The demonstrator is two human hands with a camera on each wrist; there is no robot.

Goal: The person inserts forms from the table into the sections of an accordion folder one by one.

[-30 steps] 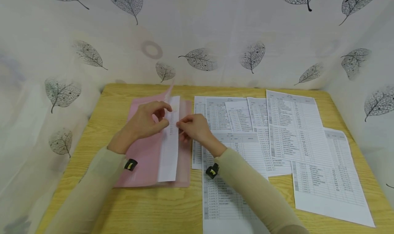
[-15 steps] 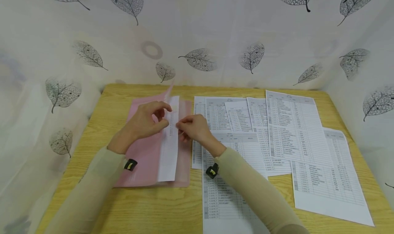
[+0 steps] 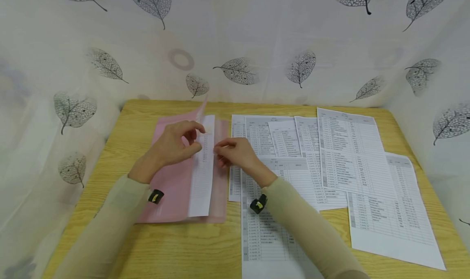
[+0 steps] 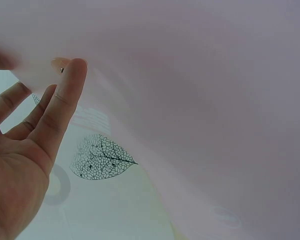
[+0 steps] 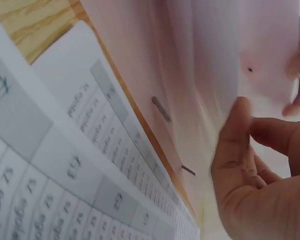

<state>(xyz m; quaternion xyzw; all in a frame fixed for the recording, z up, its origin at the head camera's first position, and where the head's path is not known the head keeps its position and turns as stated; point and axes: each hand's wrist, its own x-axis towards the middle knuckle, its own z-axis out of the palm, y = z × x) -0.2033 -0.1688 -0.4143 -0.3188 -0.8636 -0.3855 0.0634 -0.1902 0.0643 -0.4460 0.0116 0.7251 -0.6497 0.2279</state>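
Note:
A translucent pink folder (image 3: 172, 189) lies on the left half of the wooden table, with its cover partly raised. My left hand (image 3: 176, 144) holds the raised cover, its thumb and forefinger curved on either side of it. In the left wrist view this cover (image 4: 200, 100) spreads beside the left hand (image 4: 25, 155). A narrow-looking white printed sheet (image 3: 201, 189) stands at the folder's middle. My right hand (image 3: 236, 152) pinches its right edge between thumb and forefinger. Thin metal prongs (image 5: 161, 109) stick up in the folder beside the right hand (image 5: 260, 175).
Several printed sheets (image 3: 354, 148) overlap on the right half of the table (image 3: 176, 250). One printed page (image 3: 271, 246) lies beneath my right forearm. A white curtain (image 3: 257, 30) with leaf prints surrounds the table's back and sides.
My right hand has shifted slightly to the right, and the white sheet's right edge has come a little that way since half a second ago. The left hand keeps its place.

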